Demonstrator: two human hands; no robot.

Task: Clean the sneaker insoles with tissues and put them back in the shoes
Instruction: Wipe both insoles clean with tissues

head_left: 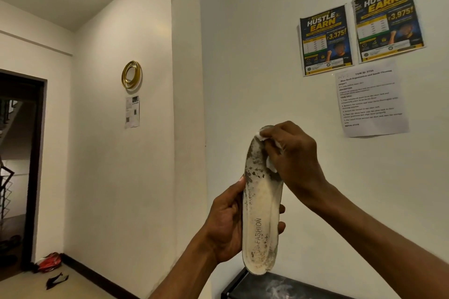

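A worn cream insole [261,204] printed "FASHION", with dark grime over its upper half, stands upright in front of the wall. My left hand [227,223] grips its lower half, thumb along the left edge and fingertips showing on the right edge. My right hand [295,153] is curled over the toe end and pinches a crumpled white tissue [271,166] against the insole's dirty upper part. No sneakers are in view.
A black shelf top [279,286] lies just below the insole. Posters and a printed sheet [371,99] hang on the wall behind. At the far left are a dark doorway [19,165], a red bag [49,262] and a black object [57,280] on the floor.
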